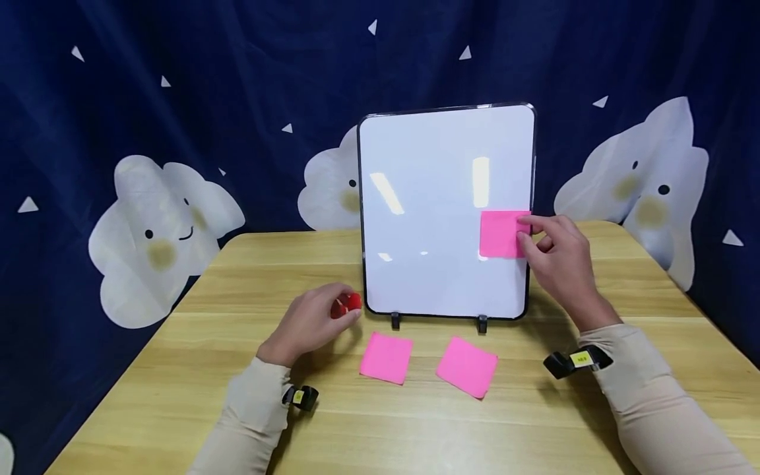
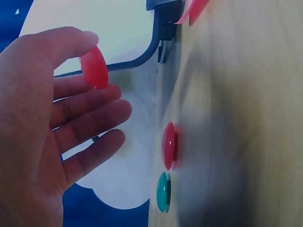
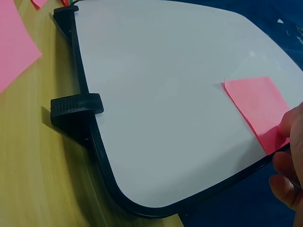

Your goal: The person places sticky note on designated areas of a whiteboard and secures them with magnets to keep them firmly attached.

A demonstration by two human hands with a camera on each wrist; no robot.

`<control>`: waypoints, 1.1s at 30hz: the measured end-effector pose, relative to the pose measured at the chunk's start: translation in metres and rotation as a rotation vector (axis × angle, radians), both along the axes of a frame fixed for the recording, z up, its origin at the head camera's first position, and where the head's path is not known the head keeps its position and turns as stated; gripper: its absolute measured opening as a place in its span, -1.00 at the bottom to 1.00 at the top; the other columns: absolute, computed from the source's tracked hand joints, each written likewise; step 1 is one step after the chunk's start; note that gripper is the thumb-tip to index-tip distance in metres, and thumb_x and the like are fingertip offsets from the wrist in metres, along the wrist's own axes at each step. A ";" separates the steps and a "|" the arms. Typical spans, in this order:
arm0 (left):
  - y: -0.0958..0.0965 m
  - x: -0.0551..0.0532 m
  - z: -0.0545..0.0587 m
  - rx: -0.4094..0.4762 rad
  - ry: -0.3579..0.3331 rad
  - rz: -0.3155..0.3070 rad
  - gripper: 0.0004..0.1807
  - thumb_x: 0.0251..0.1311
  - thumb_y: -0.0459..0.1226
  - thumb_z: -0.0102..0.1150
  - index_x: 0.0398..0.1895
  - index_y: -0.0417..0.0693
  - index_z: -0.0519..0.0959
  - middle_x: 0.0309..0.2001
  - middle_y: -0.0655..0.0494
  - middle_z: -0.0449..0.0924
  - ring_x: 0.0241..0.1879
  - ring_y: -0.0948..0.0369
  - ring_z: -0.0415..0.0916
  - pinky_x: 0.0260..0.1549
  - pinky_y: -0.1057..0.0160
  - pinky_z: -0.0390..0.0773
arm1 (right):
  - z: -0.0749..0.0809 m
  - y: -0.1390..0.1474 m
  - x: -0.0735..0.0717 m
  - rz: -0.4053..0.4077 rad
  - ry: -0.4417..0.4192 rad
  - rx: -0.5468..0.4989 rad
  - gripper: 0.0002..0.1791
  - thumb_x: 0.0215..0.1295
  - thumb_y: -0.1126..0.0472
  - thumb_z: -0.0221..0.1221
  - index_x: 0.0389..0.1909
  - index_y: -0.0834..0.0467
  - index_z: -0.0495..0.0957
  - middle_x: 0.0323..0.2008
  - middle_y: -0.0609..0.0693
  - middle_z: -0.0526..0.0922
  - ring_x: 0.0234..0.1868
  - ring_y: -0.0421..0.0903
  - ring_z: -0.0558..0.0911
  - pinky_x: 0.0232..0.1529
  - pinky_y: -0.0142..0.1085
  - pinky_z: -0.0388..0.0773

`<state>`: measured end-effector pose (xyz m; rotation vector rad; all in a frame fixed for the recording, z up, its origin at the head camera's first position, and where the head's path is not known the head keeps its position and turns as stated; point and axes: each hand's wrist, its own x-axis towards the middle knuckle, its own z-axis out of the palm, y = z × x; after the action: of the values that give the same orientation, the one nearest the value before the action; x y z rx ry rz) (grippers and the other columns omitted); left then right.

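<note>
My right hand [image 1: 563, 258] pinches a pink sticky note [image 1: 500, 234] by its right edge, at the right side of the whiteboard [image 1: 424, 270]. In the right wrist view the note [image 3: 258, 106] lies over the white surface, close to the black frame. Beside the board's lower left corner, my left hand [image 1: 310, 321] grips a round red magnet [image 2: 94, 68] between thumb and fingers, its other fingers spread. Beneath that hand in the left wrist view, another red magnet [image 2: 168, 145] and a green magnet [image 2: 163, 192] sit on the table.
Two more pink notes, a left one [image 1: 386, 358] and a right one [image 1: 468, 367], lie on the wooden table [image 1: 380, 429] in front of the board. Black feet [image 1: 482, 324] hold the board upright. Behind it hangs a dark blue curtain [image 1: 261, 59] with clouds.
</note>
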<state>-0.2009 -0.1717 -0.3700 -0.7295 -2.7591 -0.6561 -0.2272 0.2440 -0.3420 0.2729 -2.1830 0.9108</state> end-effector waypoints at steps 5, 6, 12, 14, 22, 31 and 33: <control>0.007 -0.006 0.003 -0.007 0.033 -0.029 -0.78 0.26 -0.04 0.31 -0.11 0.15 0.58 -0.30 0.30 0.60 -0.41 0.38 0.47 -0.42 0.30 0.51 | -0.002 0.001 -0.001 0.004 0.020 0.026 -0.68 0.31 0.34 0.27 0.08 0.21 0.67 -0.23 0.11 0.53 -0.48 -0.14 0.40 -0.49 -0.59 0.29; 0.009 -0.007 0.005 -0.004 0.042 -0.037 -0.79 0.27 -0.05 0.30 -0.11 0.15 0.58 -0.29 0.28 0.60 -0.42 0.38 0.47 -0.43 0.30 0.51 | -0.003 0.001 -0.001 0.004 0.024 0.029 -0.68 0.32 0.34 0.26 0.08 0.21 0.66 -0.23 0.10 0.53 -0.48 -0.14 0.39 -0.49 -0.59 0.28; 0.021 -0.010 0.016 0.021 0.085 -0.057 -0.82 0.26 -0.06 0.30 -0.16 0.14 0.59 -0.31 0.31 0.59 -0.41 0.36 0.50 -0.44 0.32 0.51 | -0.004 0.002 -0.001 0.010 0.075 0.054 -0.67 0.31 0.35 0.27 0.10 0.21 0.67 -0.21 0.13 0.56 -0.49 -0.17 0.38 -0.49 -0.59 0.27; 0.025 -0.012 0.019 0.030 0.101 -0.071 -0.82 0.26 -0.07 0.31 -0.16 0.13 0.59 -0.31 0.30 0.59 -0.42 0.34 0.51 -0.44 0.33 0.51 | -0.006 0.003 -0.002 0.012 0.092 0.064 -0.66 0.30 0.36 0.28 0.10 0.21 0.67 -0.21 0.14 0.56 -0.49 -0.18 0.38 -0.48 -0.58 0.26; 0.040 -0.019 0.027 0.053 0.131 -0.118 -0.84 0.26 -0.09 0.29 -0.18 0.11 0.58 -0.34 0.24 0.59 -0.43 0.37 0.46 -0.45 0.34 0.50 | -0.011 0.007 -0.004 0.034 0.145 0.098 -0.61 0.23 0.42 0.28 0.10 0.24 0.66 -0.21 0.21 0.55 -0.50 -0.17 0.37 -0.45 -0.54 0.26; 0.054 -0.023 0.034 0.085 0.145 -0.160 -0.81 0.25 -0.12 0.31 -0.17 0.06 0.58 -0.29 0.26 0.58 -0.45 0.33 0.49 -0.46 0.36 0.52 | -0.014 0.008 -0.005 0.032 0.150 0.088 -0.61 0.26 0.42 0.27 0.12 0.22 0.66 -0.21 0.20 0.54 -0.49 -0.17 0.38 -0.45 -0.50 0.27; 0.056 -0.024 0.035 0.095 0.154 -0.161 -0.82 0.24 -0.12 0.32 -0.18 0.07 0.58 -0.31 0.27 0.57 -0.46 0.36 0.46 -0.47 0.36 0.51 | -0.014 0.007 -0.005 0.030 0.139 0.085 -0.60 0.28 0.41 0.25 0.14 0.20 0.65 -0.22 0.19 0.53 -0.49 -0.17 0.37 -0.45 -0.50 0.26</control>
<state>-0.2250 -0.1156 -0.3353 -0.9458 -2.5301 -0.7244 -0.2326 0.2514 -0.3556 0.3995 -2.0965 0.7929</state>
